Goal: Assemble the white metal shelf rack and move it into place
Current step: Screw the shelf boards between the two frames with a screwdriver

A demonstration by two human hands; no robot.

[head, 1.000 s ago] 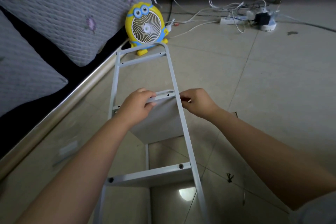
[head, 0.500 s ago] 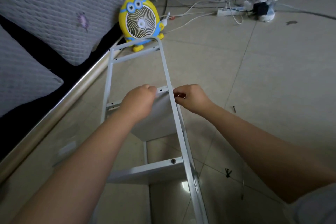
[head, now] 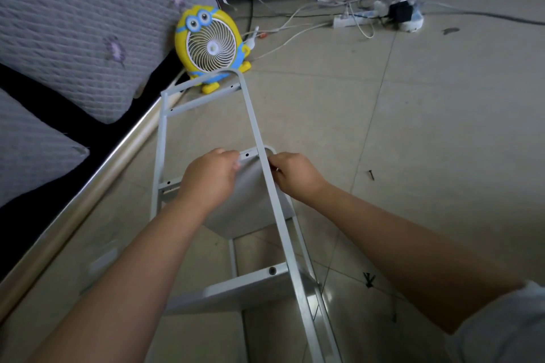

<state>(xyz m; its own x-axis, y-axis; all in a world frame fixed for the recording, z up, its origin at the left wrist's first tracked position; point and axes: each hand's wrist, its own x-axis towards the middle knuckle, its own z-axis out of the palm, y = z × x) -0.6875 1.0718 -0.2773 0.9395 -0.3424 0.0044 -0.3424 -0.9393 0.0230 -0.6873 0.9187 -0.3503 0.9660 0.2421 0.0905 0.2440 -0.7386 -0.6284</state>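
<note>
Left hand (head: 209,180) grips the shelf (head: 250,194) edge; right hand (head: 295,175) curls against the frame (head: 259,138), its hold unclear.

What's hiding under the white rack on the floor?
Only shiny floor tiles show through the open frame of the white rack. The shelf panel gripped by the left hand covers whatever lies right beneath it.
</note>
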